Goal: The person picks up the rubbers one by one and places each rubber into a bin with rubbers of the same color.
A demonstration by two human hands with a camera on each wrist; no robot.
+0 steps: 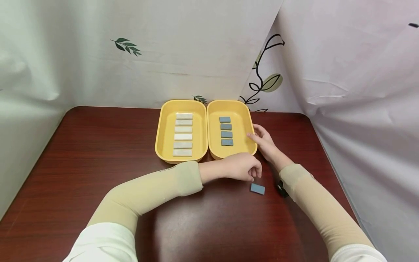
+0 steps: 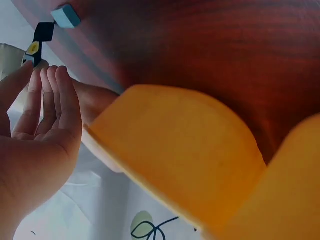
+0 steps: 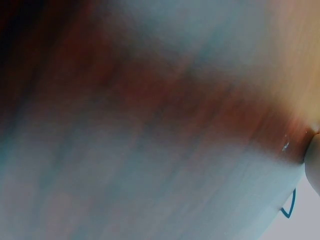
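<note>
Two yellow trays stand side by side. My right hand (image 1: 266, 143) holds the right wall of the right tray (image 1: 242, 153), thumb over the rim and fingers outside. Inside that tray, several blue-grey tiles (image 1: 226, 134) form a column. In front of it my left hand (image 1: 240, 167) hovers over the table with loosely bent fingers. A lone blue-grey tile (image 1: 257, 189) lies just beyond its fingertips, apart from them. The left wrist view shows the hand (image 2: 45, 125) with thumb and fingers parted, and the same tile (image 2: 66, 16) beyond. A blurred fingertip (image 3: 313, 162) edges the right wrist view.
The left tray (image 1: 158, 142) holds several whitish tiles (image 1: 183, 137) in a column. A dark reddish-brown table (image 1: 82, 163) lies beneath everything. White patterned sheeting (image 1: 196, 54) hangs behind and along the right. A small black device (image 1: 282, 190) sits at my right wrist.
</note>
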